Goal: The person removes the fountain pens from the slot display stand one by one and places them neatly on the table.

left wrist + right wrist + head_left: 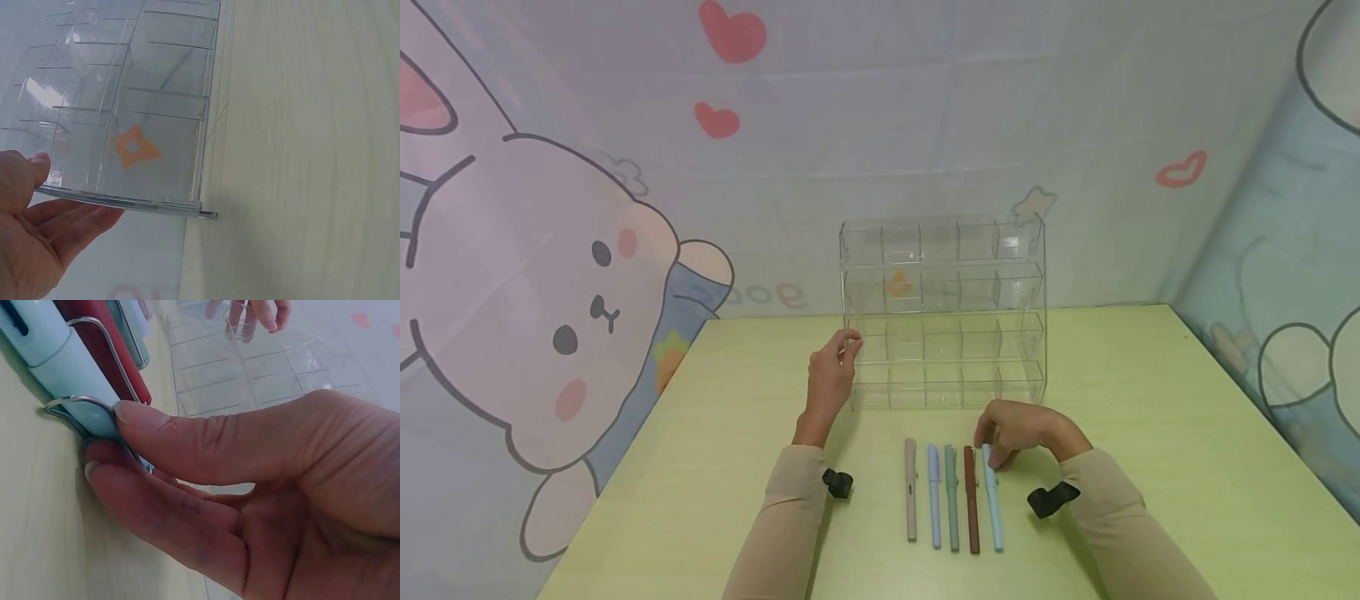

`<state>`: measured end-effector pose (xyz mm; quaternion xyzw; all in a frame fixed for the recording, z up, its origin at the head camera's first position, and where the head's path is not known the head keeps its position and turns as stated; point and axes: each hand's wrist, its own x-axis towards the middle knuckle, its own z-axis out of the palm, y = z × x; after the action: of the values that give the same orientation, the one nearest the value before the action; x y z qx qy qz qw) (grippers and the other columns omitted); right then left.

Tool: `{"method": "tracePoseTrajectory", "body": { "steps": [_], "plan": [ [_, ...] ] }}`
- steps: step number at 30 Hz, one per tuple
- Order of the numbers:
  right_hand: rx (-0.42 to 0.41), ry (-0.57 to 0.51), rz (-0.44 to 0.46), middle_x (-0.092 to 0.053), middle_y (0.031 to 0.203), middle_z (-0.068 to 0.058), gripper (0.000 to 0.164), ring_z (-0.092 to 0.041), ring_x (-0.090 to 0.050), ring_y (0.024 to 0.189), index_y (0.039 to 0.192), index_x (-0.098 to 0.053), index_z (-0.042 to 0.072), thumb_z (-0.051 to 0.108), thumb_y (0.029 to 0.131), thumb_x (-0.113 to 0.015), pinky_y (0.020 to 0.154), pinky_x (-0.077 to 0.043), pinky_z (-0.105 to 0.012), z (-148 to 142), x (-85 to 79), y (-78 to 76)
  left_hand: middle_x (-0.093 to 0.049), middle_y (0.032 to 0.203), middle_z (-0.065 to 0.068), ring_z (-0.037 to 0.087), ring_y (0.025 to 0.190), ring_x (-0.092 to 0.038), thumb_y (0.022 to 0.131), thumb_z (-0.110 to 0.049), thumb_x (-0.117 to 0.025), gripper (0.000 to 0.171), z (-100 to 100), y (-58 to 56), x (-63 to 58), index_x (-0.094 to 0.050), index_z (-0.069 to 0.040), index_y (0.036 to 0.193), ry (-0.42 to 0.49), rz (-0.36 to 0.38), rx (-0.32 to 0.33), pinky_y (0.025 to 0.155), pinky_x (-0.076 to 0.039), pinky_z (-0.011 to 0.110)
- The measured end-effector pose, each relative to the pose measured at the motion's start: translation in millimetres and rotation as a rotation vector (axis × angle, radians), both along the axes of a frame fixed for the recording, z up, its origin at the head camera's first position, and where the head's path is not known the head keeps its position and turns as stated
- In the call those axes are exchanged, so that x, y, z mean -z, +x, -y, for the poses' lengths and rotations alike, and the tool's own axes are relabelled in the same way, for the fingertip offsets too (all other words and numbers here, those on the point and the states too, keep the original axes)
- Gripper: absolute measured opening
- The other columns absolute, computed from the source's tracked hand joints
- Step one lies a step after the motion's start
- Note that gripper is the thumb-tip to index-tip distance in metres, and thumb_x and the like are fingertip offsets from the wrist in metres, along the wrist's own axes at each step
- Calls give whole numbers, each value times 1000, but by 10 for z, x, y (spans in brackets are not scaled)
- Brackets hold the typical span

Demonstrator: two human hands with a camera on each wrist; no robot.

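Observation:
A clear acrylic display rack [943, 321], split into small compartments on stepped tiers, stands upright at the back of the table. At its left side edge, my left hand [832, 372] holds on, thumb in front and fingers behind in the left wrist view. My right hand [1018, 429] pinches the clip end of a light blue pen [993, 508], which lies on the table. Left of it lie a dark red pen [972, 508], a green pen [952, 504], a periwinkle pen [935, 504] and a beige pen [911, 496], roughly parallel, clips toward the rack.
The pale yellow-green table [700, 483] reaches back to a printed cloth backdrop [880, 100] close behind the rack. More cloth hangs along the left and right sides. Each wrist carries a small black camera, such as the right one [1052, 500].

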<state>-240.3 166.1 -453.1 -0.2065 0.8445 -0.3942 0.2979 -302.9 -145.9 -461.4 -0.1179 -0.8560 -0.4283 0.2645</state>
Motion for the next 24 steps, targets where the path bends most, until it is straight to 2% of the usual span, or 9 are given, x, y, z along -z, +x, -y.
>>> {"method": "tracePoseTrajectory", "body": {
  "steps": [6,13,18,24],
  "plan": [
    [35,22,16,-66,93,-15,27,-24,-71,76,100,-70,-7,-18,76,-75,68,-58,-37,14,-3,21,-66,84,13,36,90,-73,103,-21,-59,14,-4,2,2,-68,-13,111,1,0,0,53,-46,36],
    [46,21,12,-66,91,-15,26,-26,-72,75,100,-70,-8,-19,76,-73,68,-58,-38,19,-16,39,-67,88,15,38,98,-70,103,-22,-59,15,-6,1,-2,-68,-13,111,-1,-3,2,64,-53,44],
    [49,25,9,-67,90,-16,25,-26,-73,75,100,-70,-9,-19,77,-73,68,-58,-38,22,-36,53,-67,87,14,38,95,-71,103,-21,-60,14,-7,5,-8,-68,-13,111,3,-10,6,57,-49,39],
    [57,37,24,-69,88,-13,21,-26,-72,75,103,-68,-8,-10,83,-74,69,-58,-39,5,-58,51,-66,86,15,38,96,-71,103,-21,-60,14,-2,3,-3,-68,-13,111,0,-6,3,58,-49,39]
  ]
}}
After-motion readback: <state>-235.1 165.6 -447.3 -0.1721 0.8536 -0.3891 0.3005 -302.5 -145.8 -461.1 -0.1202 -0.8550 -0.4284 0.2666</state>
